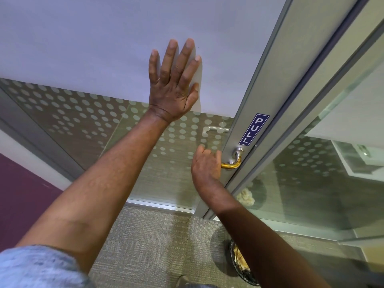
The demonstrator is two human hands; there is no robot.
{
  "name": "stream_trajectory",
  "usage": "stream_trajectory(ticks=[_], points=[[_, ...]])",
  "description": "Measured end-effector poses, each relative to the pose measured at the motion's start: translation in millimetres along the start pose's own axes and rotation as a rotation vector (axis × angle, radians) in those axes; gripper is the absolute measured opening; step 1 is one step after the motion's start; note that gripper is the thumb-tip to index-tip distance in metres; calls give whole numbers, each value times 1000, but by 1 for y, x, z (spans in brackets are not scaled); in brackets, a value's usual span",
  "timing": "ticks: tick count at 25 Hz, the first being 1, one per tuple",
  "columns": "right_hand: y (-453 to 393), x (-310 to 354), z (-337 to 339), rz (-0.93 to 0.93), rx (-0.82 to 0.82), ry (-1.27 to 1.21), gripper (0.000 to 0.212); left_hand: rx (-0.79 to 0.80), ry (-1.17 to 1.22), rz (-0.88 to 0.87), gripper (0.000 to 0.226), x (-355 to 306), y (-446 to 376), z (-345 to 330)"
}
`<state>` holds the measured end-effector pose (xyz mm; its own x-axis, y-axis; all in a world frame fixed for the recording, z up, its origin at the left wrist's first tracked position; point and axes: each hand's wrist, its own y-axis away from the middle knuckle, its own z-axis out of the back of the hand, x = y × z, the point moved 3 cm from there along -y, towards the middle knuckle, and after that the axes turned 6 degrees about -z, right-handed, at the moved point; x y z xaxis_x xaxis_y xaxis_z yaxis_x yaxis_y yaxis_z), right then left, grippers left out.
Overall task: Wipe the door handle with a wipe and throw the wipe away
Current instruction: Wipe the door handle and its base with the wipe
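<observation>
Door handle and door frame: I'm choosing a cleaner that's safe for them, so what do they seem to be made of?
The door handle looks like polished brass-coloured metal, glossy with bright reflections; its base near the frame looks silver. The right hand covers the rest. The door frame looks like brushed or anodised aluminium: matte grey, with straight extruded edges. Neither can be confirmed by look alone.

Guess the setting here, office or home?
Most likely an office. The aluminium-framed glass door has frosted dot film, a PULL sign sits above the lever handle, and there is commercial carpet with a mesh wastebasket.
</observation>
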<state>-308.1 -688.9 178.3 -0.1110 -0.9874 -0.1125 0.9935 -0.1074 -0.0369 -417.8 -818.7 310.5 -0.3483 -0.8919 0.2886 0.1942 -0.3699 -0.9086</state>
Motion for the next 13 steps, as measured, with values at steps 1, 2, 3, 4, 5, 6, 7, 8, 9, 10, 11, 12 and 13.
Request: stream_trajectory(ticks=[1,2,3,4,5,6,7,8,9,10,11,12,13], points=[[8,-2,-6,40,-30,102,56,1,2,-4,60,0,0,0],[13,-4,-11,76,-46,159,74,4,2,-7,60,0,1,0],[14,-6,-13,109,-51,207,84,5,-1,-7,60,-1,1,1],[13,-6,-13,131,-34,259,88,4,-2,-4,59,-1,1,1],[9,-5,-11,153,-5,298,88,2,0,-1,59,-1,1,1],[6,-2,-7,180,32,316,80,-1,0,-1,59,0,1,0],[1,0,-3,190,48,305,65,-1,-6,-3,59,1,1,0],[-4,2,2,172,68,241,47,-2,-13,-5,59,1,1,0],[-9,4,5,145,86,164,32,-2,-16,-5,60,2,2,0],[-14,4,8,119,110,100,22,-3,-10,-3,60,2,2,0],[-17,3,10,102,130,58,17,-4,-4,-1,61,1,2,-1],[-20,3,9,86,125,24,12,-2,-5,-1,61,1,1,-2],[-21,3,8,62,112,-27,8,2,-7,-1,62,1,1,-2]])
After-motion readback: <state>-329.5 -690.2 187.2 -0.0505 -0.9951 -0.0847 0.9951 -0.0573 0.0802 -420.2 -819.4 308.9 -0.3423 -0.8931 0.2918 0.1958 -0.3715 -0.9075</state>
